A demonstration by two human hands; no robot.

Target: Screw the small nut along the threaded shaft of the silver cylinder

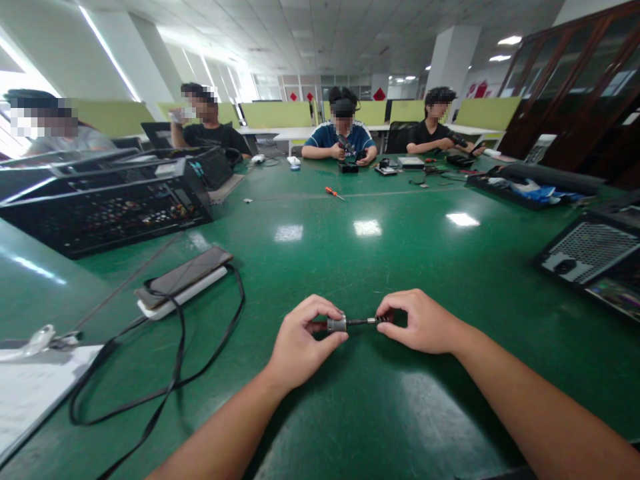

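A slim metal shaft with a silver cylinder at its left end, a dark rod in the middle and a dark ridged piece at its right end (357, 322) lies crosswise between a person's two bare hands, over the near middle of a glossy green tabletop (400, 260). Whether it touches the surface cannot be told. The left hand (303, 347) grips the silver cylinder between thumb and fingers; the right hand (425, 323) pinches the ridged end between thumb and fingertips, partly hiding it.

To the left of the hands, a flat grey-brown slab (190, 272) rests on a long white plastic bar (190, 293), with a flat black cable (179, 373) looping beside it toward the near edge. At the near left lies a clipboard with white paper (40, 393). Beyond, on the left, stands an open black metal computer case (110, 207); another dark case with a perforated metal panel (595, 240) is on the right.

Farther off, near the middle, lies a screwdriver with an orange handle (331, 192). A black shallow tray holding blue material (530, 195) sits at the far right. Four people are along the far side; the one in a blue-and-white shirt (320, 137) has both hands at a small black object (349, 167).
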